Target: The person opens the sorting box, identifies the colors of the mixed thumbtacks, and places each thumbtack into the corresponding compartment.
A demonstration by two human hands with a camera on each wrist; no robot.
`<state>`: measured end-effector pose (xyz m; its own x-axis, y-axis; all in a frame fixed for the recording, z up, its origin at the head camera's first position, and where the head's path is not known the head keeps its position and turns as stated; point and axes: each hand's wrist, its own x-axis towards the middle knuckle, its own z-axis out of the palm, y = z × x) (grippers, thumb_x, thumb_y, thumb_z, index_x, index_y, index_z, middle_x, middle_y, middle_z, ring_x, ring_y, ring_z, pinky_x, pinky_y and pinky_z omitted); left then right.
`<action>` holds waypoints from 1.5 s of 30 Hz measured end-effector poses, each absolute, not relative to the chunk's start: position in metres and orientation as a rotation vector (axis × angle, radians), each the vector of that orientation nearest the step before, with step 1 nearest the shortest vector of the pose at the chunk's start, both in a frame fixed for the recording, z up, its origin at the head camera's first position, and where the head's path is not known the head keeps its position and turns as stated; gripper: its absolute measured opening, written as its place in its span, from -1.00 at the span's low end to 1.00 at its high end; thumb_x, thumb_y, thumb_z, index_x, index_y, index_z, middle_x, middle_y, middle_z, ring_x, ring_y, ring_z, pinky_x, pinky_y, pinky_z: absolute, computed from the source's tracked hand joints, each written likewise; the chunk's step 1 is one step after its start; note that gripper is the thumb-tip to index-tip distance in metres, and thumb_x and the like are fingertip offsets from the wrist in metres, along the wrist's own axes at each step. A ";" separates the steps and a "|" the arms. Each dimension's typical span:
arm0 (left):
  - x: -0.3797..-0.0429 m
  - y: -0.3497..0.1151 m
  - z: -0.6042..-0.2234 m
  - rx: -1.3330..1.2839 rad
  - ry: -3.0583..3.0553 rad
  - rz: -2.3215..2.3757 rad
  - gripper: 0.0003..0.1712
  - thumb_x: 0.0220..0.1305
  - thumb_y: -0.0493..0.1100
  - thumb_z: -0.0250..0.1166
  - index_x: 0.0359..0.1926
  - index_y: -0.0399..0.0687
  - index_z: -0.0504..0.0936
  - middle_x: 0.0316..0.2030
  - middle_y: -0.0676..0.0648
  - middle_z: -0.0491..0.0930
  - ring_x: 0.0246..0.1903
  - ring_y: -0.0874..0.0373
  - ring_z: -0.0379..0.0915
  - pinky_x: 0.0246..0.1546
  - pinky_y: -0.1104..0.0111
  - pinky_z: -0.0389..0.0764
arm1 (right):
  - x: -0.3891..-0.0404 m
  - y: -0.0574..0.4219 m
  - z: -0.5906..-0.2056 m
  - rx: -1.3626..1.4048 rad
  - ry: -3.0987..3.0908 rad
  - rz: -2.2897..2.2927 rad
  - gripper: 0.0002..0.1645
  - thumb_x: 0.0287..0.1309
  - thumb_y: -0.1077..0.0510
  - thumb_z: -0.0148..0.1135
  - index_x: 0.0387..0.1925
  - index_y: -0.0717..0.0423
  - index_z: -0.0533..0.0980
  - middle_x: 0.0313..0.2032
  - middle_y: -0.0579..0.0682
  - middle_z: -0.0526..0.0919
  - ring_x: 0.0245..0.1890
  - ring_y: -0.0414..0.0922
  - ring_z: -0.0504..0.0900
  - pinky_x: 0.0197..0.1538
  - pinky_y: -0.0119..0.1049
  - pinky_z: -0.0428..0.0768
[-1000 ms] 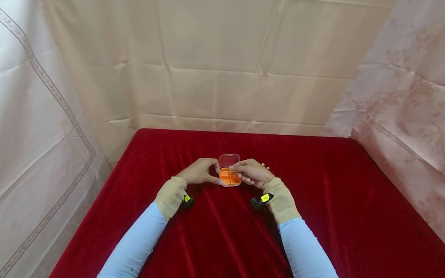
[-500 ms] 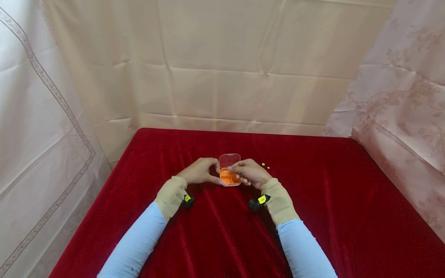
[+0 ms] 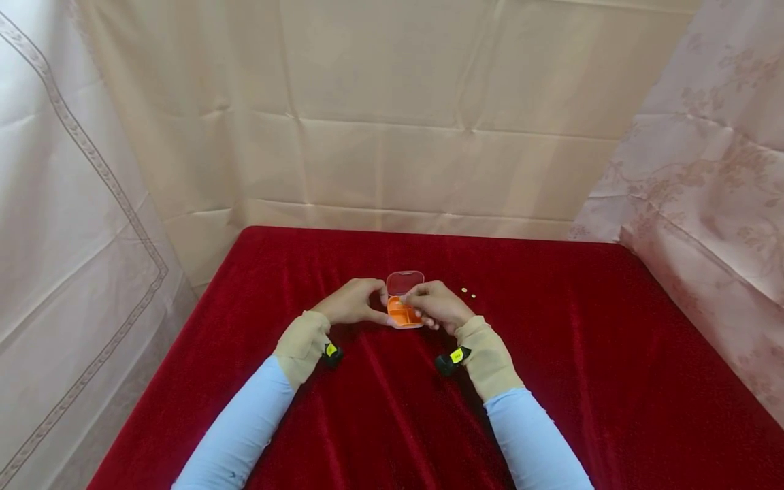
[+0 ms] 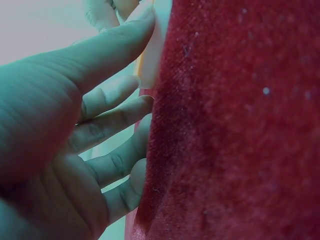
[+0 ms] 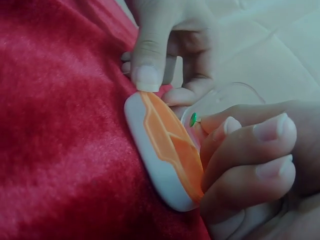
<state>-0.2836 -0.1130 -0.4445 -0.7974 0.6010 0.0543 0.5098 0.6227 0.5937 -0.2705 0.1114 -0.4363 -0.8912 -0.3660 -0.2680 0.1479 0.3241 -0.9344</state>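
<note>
An orange pill box (image 3: 398, 314) with a white base and a raised clear lid (image 3: 405, 282) stands on the red cloth. My left hand (image 3: 352, 301) steadies it from the left, thumb on the near rim and forefinger at the far side. Over the box's right half, my right hand (image 3: 439, 303) pinches a small green-headed thumbtack (image 5: 193, 119) between thumb and forefinger. The right wrist view shows the tack's short thin pin and the orange compartments (image 5: 167, 132). Its fingers hide the box's right end. In the left wrist view, the left thumb (image 4: 142, 20) presses the box's white side.
Two small pale yellow round pieces (image 3: 464, 290) lie on the cloth to the right of the right hand. The red velvet cloth (image 3: 551, 327) covers the table. Beige curtains (image 3: 367, 116) hang behind it, with patterned ones at both sides.
My right hand and wrist have shifted slightly left over the box, uncovering more of the two small round pieces. The left hand and the pill box stay nearly still.
</note>
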 end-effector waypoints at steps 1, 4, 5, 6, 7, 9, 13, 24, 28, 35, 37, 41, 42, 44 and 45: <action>-0.283 -0.113 -0.444 0.929 2.691 0.916 -0.52 -0.03 0.20 0.50 -0.25 0.04 0.53 -0.32 0.09 0.52 -0.31 0.17 0.35 -0.28 0.40 0.41 | -0.270 0.111 -0.437 -0.192 2.181 -1.586 -0.71 0.31 0.12 0.19 -0.14 0.31 0.54 -0.64 -0.07 0.35 -0.81 -0.29 0.23 -0.73 -0.43 0.21; -0.283 -0.112 -0.443 0.929 2.694 0.911 -0.53 -0.03 0.19 0.50 -0.25 0.04 0.54 -0.32 0.09 0.52 -0.31 0.18 0.34 -0.28 0.40 0.41 | -0.269 0.108 -0.436 -0.196 2.268 -1.538 -0.74 0.29 0.13 0.20 -0.19 0.29 0.55 -0.66 -0.06 0.35 -0.82 -0.27 0.23 -0.74 -0.42 0.21; -0.282 -0.112 -0.442 0.927 2.693 0.911 -0.53 -0.03 0.19 0.50 -0.25 0.04 0.54 -0.31 0.09 0.52 -0.31 0.18 0.34 -0.28 0.40 0.41 | -0.268 0.107 -0.435 -0.194 2.298 -1.518 -0.75 0.29 0.13 0.20 -0.20 0.28 0.55 -0.66 -0.06 0.35 -0.82 -0.27 0.23 -0.74 -0.42 0.22; -0.282 -0.111 -0.442 0.925 2.693 0.909 -0.53 -0.03 0.19 0.50 -0.25 0.04 0.54 -0.31 0.09 0.52 -0.31 0.18 0.34 -0.27 0.40 0.41 | -0.267 0.106 -0.435 -0.193 2.330 -1.494 -0.76 0.29 0.13 0.20 -0.21 0.27 0.55 -0.66 -0.06 0.36 -0.82 -0.27 0.23 -0.74 -0.42 0.22; -0.282 -0.111 -0.442 0.925 2.694 0.908 -0.53 -0.03 0.18 0.50 -0.25 0.03 0.54 -0.31 0.09 0.52 -0.30 0.18 0.35 -0.27 0.40 0.42 | -0.267 0.106 -0.434 -0.197 2.364 -1.469 -0.77 0.29 0.12 0.19 -0.22 0.26 0.56 -0.67 -0.06 0.37 -0.82 -0.26 0.24 -0.74 -0.41 0.23; -0.282 -0.111 -0.441 0.923 2.698 0.902 -0.52 -0.03 0.18 0.50 -0.25 0.03 0.54 -0.31 0.09 0.52 -0.30 0.17 0.35 -0.26 0.40 0.42 | -0.265 0.105 -0.433 -0.215 2.435 -1.410 -0.78 0.28 0.12 0.19 -0.23 0.24 0.57 -0.68 -0.05 0.38 -0.83 -0.25 0.25 -0.75 -0.40 0.25; -0.282 -0.111 -0.442 0.922 2.700 0.903 -0.53 -0.03 0.18 0.50 -0.25 0.03 0.54 -0.32 0.09 0.53 -0.30 0.16 0.36 -0.26 0.39 0.42 | -0.264 0.103 -0.434 -0.265 2.571 -1.291 -0.80 0.28 0.07 0.22 -0.28 0.14 0.59 -0.70 -0.05 0.37 -0.83 -0.21 0.27 -0.76 -0.38 0.28; -0.280 -0.112 -0.443 0.907 2.705 0.919 -0.54 -0.03 0.15 0.52 -0.27 0.02 0.55 -0.32 0.06 0.54 -0.28 0.15 0.38 -0.23 0.37 0.42 | -0.264 0.104 -0.426 -0.371 2.624 -1.139 -0.83 0.30 0.05 0.21 -0.22 0.05 0.60 -0.58 0.00 0.50 -0.79 -0.19 0.29 -0.74 -0.38 0.32; -0.280 -0.111 -0.443 0.914 2.695 0.940 -0.55 -0.04 0.15 0.52 -0.27 0.03 0.55 -0.33 0.07 0.54 -0.28 0.15 0.39 -0.23 0.36 0.43 | -0.267 0.128 -0.413 -0.510 2.468 -1.200 -0.71 0.35 0.02 0.16 -0.11 0.17 0.57 -0.55 0.01 0.48 -0.71 -0.20 0.33 -0.67 -0.36 0.36; -0.280 -0.110 -0.441 0.916 2.684 0.957 -0.54 -0.06 0.14 0.54 -0.28 0.03 0.54 -0.34 0.07 0.54 -0.28 0.15 0.39 -0.24 0.37 0.43 | -0.281 0.190 -0.408 -0.322 2.491 -1.387 -0.60 0.38 0.02 0.14 0.00 0.28 0.52 -0.45 0.10 0.49 -0.62 -0.17 0.37 -0.57 -0.33 0.41; -0.280 -0.110 -0.441 0.903 2.667 0.972 -0.54 -0.06 0.13 0.54 -0.27 0.01 0.55 -0.34 0.05 0.55 -0.29 0.16 0.42 -0.25 0.39 0.45 | -0.284 0.201 -0.413 -0.190 2.551 -1.393 -0.62 0.39 0.05 0.12 0.00 0.28 0.51 -0.42 0.10 0.50 -0.60 -0.18 0.38 -0.56 -0.33 0.43; -0.279 -0.111 -0.441 0.890 2.629 1.011 -0.53 -0.04 0.10 0.53 -0.25 -0.04 0.55 -0.35 0.00 0.57 -0.29 0.17 0.47 -0.26 0.41 0.49 | -0.288 0.212 -0.426 0.007 2.595 -1.357 -0.70 0.37 0.12 0.11 -0.05 0.29 0.53 -0.40 0.08 0.54 -0.59 -0.18 0.42 -0.52 -0.30 0.49; -0.280 -0.111 -0.441 0.889 2.625 1.016 -0.53 -0.04 0.10 0.53 -0.25 -0.04 0.55 -0.35 0.00 0.57 -0.30 0.17 0.48 -0.27 0.41 0.50 | -0.288 0.213 -0.428 0.040 2.598 -1.347 -0.72 0.36 0.13 0.12 -0.08 0.28 0.54 -0.40 0.08 0.56 -0.59 -0.18 0.43 -0.52 -0.29 0.51; -0.280 -0.112 -0.441 0.896 2.621 1.023 -0.54 -0.04 0.09 0.54 -0.25 -0.05 0.55 -0.35 0.00 0.57 -0.30 0.17 0.48 -0.27 0.41 0.50 | -0.289 0.213 -0.432 0.088 2.610 -1.322 -0.77 0.34 0.16 0.14 -0.13 0.27 0.56 -0.43 0.07 0.57 -0.60 -0.18 0.45 -0.51 -0.26 0.55; -0.280 -0.112 -0.441 0.898 2.621 1.025 -0.53 -0.04 0.09 0.54 -0.25 -0.05 0.55 -0.35 0.00 0.58 -0.30 0.17 0.49 -0.27 0.41 0.50 | -0.290 0.213 -0.434 0.106 2.614 -1.314 -0.78 0.33 0.17 0.16 -0.16 0.27 0.56 -0.44 0.07 0.57 -0.61 -0.18 0.47 -0.50 -0.25 0.57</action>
<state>-0.2803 -0.1116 -0.4411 -0.7993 0.5994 0.0433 0.4697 0.5781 0.6672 -0.2899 0.2135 -0.4336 -0.9745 -0.0313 -0.2221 0.1595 0.5993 -0.7845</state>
